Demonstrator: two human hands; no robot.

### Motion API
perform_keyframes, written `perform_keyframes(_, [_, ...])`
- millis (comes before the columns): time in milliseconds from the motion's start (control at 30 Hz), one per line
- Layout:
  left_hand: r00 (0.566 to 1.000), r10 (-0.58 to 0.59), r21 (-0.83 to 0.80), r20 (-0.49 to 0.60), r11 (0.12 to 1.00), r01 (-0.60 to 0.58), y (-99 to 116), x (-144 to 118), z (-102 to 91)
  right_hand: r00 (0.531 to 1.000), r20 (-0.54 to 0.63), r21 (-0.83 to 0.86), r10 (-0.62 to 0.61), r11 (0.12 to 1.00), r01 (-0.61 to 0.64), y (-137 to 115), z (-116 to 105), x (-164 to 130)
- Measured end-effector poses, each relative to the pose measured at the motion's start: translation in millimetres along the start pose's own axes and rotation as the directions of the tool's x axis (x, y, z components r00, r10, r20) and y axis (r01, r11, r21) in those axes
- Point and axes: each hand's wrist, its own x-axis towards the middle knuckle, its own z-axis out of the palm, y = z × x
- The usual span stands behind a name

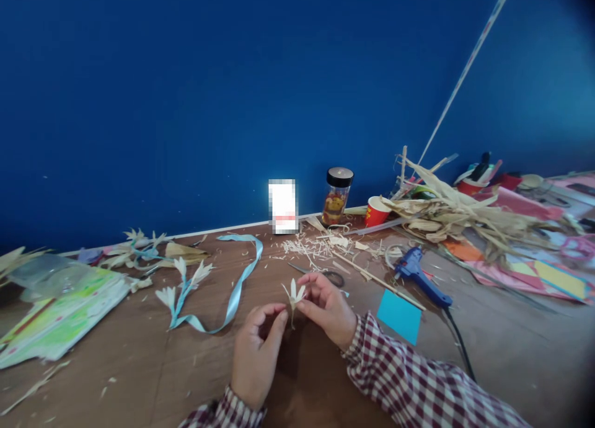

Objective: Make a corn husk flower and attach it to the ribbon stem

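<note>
Husk flower [294, 293] pinched in right hand [328, 309] grip; left hand [256, 351] loosely curled, holding nothing; no legible writing.

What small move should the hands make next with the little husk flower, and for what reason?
Probably the left hand should pinch the stem under the husk flower. The right hand holds the flower at its base with the fingertips, while the left fingers are just beside the stem and seem not to grip it. A second grip would likely steady it above the table.
</note>
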Motion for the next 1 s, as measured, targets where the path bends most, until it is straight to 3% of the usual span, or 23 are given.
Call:
perform_keyframes(267, [0.997, -0.045, 0.026, 0.063, 0.999, 0.044, -1.6, 3.1, -0.1, 1.000, 0.025, -0.005, 0.013, 1.000, -0.013, 0.4, 2.1, 0.3])
perform_keyframes(1000, [0.995, -0.095, 0.033, 0.016, 0.995, 0.094, -1.0, 1.4, -0.5, 1.000, 0.019, -0.035, 0.020, 0.999, -0.020, 0.0, 3.2, -2.6])
